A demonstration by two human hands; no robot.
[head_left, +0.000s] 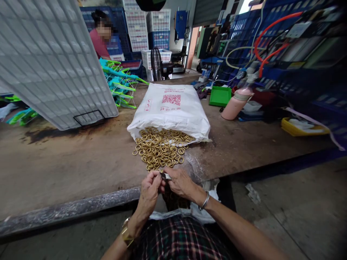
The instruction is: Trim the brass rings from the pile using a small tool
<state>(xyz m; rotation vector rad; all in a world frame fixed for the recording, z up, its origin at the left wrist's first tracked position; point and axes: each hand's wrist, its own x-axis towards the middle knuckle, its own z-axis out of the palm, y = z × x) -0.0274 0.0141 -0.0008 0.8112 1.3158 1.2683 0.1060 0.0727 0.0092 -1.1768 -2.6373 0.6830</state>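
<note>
Brass-coloured rings spill from the open mouth of a white sack with red print, in a heap on the brown table. Just in front of that heap, at the table's front edge, my two hands meet. My left hand has its fingers closed on something small that I cannot make out. Close against it, my right hand has thumb and fingers pinched round a small whitish and dark item, too small to name. Below them, more rings show dimly in a dark hollow at my lap, edged with white material.
A large grey-white tray leans at the left beside turquoise and green plastic parts. A pink bottle, a green tray and a yellow tray stand at the right. Behind are a person, a fan and stacked crates.
</note>
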